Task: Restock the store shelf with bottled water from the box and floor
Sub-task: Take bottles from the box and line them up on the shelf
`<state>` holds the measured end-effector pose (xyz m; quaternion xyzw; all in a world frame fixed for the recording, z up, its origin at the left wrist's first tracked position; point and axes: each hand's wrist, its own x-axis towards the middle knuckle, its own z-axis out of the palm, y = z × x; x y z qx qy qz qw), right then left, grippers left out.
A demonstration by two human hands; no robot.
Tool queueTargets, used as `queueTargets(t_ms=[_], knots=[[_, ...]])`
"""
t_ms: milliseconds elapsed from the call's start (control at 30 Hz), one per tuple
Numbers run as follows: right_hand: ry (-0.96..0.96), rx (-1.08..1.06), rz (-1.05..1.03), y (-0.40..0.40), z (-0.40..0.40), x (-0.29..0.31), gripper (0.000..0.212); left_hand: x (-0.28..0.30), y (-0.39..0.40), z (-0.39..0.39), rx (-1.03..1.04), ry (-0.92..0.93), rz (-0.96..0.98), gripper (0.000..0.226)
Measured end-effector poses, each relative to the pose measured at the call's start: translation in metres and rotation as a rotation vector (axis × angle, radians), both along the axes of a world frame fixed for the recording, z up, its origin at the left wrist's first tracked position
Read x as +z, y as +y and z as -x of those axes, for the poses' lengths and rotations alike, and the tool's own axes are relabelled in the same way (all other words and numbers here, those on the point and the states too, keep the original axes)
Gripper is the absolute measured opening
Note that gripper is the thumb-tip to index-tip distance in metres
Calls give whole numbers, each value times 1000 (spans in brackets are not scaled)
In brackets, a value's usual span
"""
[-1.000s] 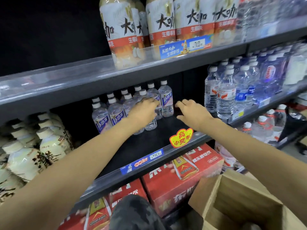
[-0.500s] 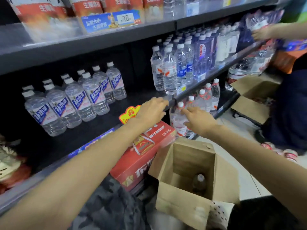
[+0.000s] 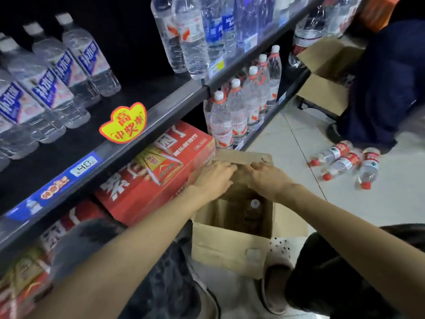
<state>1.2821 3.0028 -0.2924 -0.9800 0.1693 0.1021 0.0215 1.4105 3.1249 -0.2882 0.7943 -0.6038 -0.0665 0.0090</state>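
Note:
An open cardboard box stands on the floor in front of me. One white-capped water bottle stands inside it, deep in shadow. My left hand and my right hand hover side by side over the box's opening, fingers stretched toward its far flap, and neither holds anything. Blue-labelled water bottles stand in rows on the dark shelf up to the left. Three red-capped water bottles lie on the tiled floor to the right.
Red drink cartons sit under the shelf, touching the box's left side. Red-labelled bottles fill the lower shelf behind the box. A crouching person in dark clothes and more cardboard boxes are at the right.
Both hands came down from the shelf edge to the top of the box. My view dropped and turned right, from the shelf to the box and floor.

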Motion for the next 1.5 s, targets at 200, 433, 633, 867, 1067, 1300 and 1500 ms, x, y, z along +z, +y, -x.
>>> queueTargets(t_ms=[200, 433, 633, 867, 1067, 1300, 1500], knots=[[194, 20, -48, 2, -4, -53, 55, -51, -1, 8, 26, 112, -180, 41], [426, 75, -15, 10, -18, -89, 47, -83, 7, 1, 44, 110, -275, 43], [557, 38, -45, 16, -30, -109, 49, -97, 3, 0, 58, 126, -327, 41], [532, -120, -77, 13, -35, -111, 54, -104, 2, -1, 83, 166, -367, 41], [504, -92, -84, 14, -30, -107, 47, -106, 1, 0, 99, 202, -334, 44], [372, 26, -141, 11, -27, -69, 44, -103, 6, 3, 132, 228, -353, 54], [256, 147, -84, -1, -27, -19, 34, -93, 10, 6, 176, 284, -278, 70]])
